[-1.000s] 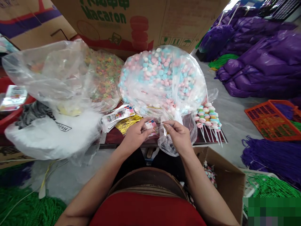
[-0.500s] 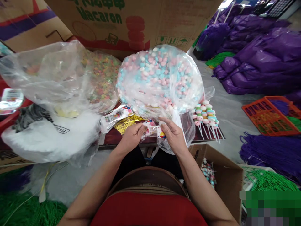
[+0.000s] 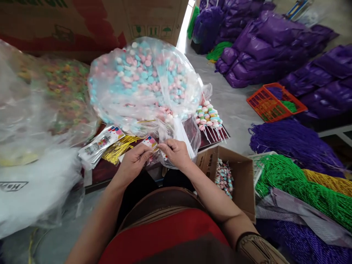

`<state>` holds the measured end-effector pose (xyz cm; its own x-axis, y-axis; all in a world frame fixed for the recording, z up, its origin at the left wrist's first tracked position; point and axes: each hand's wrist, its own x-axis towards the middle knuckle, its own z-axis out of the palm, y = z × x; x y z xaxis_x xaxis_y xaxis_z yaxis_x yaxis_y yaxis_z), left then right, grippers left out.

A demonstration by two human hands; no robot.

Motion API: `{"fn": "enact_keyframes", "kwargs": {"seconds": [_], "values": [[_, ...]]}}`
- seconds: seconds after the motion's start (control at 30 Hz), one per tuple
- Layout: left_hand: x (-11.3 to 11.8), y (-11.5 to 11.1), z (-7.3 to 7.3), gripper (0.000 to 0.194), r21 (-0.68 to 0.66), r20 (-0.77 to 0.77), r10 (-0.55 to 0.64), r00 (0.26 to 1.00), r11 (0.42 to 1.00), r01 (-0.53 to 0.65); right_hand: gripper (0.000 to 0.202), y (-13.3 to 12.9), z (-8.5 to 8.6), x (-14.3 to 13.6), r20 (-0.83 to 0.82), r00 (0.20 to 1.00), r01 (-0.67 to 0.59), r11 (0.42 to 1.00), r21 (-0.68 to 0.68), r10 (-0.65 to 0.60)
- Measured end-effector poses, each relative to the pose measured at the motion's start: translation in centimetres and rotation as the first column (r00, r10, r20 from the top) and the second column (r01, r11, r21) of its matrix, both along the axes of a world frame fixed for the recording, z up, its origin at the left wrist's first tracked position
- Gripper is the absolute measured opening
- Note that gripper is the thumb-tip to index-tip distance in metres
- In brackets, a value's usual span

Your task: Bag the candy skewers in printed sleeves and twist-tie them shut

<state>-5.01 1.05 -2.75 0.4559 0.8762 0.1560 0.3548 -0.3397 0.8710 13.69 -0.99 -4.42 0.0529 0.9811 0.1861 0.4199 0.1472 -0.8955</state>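
Observation:
Both hands are close together over the table's front edge, fingers pinched. My left hand [image 3: 135, 157] grips a small clear plastic packet [image 3: 150, 141] with a colourful printed top. My right hand [image 3: 176, 153] pinches at the packet's right side; its exact hold is partly hidden by the fingers. Left of the hands lie a bundle of gold twist ties [image 3: 118, 148] and a stack of printed plastic packets [image 3: 100, 143]. Just behind is a large clear bag of pink, blue and white candies [image 3: 143, 84]. Candy skewers on white sticks [image 3: 209, 119] rest to the right.
An open cardboard box [image 3: 246, 183] with wrapped candy skewers stands below right. Another clear bag of multicoloured candies [image 3: 66, 95] and a white bag [image 3: 35, 194] fill the left. Orange basket [image 3: 264, 104], purple bundles [image 3: 255, 44] and green bead strands [image 3: 308, 190] occupy the floor at right.
The view has turned to the right, so the table things appear further left. My hands have come closer together, still at the packet, and more of the cardboard box shows.

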Motion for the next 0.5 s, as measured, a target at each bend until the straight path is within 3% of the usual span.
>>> {"fn": "enact_keyframes", "kwargs": {"seconds": [0.13, 0.23, 0.3, 0.37, 0.43, 0.5], "values": [[0.6, 0.1, -0.1, 0.03, 0.078, -0.081, 0.091, 0.992, 0.993, -0.085, 0.057, -0.2, 0.1, 1.6, 0.074, 0.997, 0.009, 1.0, 0.002, -0.009], [0.1, 0.3, -0.7, 0.025, 0.051, -0.075, 0.207, 0.975, 0.978, -0.204, 0.049, -0.5, 1.1, 6.1, 0.11, 0.972, 0.205, 0.978, 0.035, -0.208], [-0.4, 0.5, -1.1, 0.025, 0.016, -0.053, 0.269, 0.962, 0.963, -0.268, 0.041, -0.6, 1.6, 10.2, 0.177, 0.877, 0.438, 0.895, 0.091, -0.447], [-0.7, 0.7, -1.5, 0.027, -0.021, -0.036, 0.297, 0.954, 0.954, -0.298, 0.035, -0.6, 1.7, 14.3, 0.315, 0.74, 0.583, 0.8, 0.142, -0.594], [-0.8, 0.8, -1.8, 0.027, -0.035, -0.03, 0.312, 0.95, 0.949, -0.313, 0.033, -0.4, 1.2, 17.2, 0.487, 0.631, 0.635, 0.763, 0.122, -0.604], [-0.7, 0.8, -2.1, 0.027, -0.033, -0.026, 0.322, 0.946, 0.946, -0.323, 0.033, 0.0, 0.4, 18.8, 0.616, 0.581, 0.643, 0.764, 0.051, -0.531]]}}
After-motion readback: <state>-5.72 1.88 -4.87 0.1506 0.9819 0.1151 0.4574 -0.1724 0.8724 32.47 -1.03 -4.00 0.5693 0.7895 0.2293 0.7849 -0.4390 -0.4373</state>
